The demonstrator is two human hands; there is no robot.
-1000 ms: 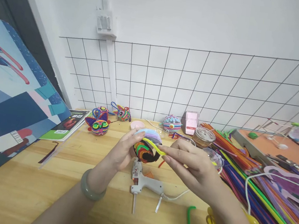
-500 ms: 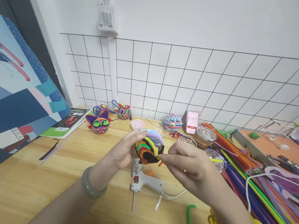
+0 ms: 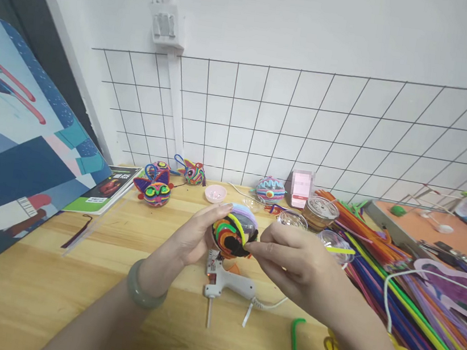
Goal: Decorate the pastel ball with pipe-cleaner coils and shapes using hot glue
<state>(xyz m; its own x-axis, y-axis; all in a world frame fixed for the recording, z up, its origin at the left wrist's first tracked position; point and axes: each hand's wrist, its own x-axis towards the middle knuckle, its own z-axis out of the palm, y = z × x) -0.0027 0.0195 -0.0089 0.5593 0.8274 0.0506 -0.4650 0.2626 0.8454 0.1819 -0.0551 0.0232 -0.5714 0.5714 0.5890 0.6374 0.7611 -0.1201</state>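
Observation:
My left hand (image 3: 191, 235) is closed round a clear ball (image 3: 246, 221) partly covered with coloured pipe cleaners, its thumb on top. Curved rows of orange, green, red and black lie on the ball's near side, with lilac across the top. A yellow pipe cleaner (image 3: 239, 225) arcs over this side. At its lower right end, the thumb and forefinger of my right hand (image 3: 294, 257) pinch it against the ball. Just below the ball, a white hot glue gun (image 3: 232, 284) lies on the table, its nozzle end partly hidden by the ball and my left hand.
Finished pipe-cleaner ornaments (image 3: 157, 193) stand at the back left; a striped one (image 3: 270, 190) sits by the wall grid. Bundles of pipe cleaners (image 3: 408, 313) fill the right side. A green pipe cleaner (image 3: 295, 349) lies in front, and a pink bowl (image 3: 215, 194) behind.
Both hands and the ball have shifted very slightly to the right. The grip of each hand stays the same, and the yellow strip is still pinched at its lower end.

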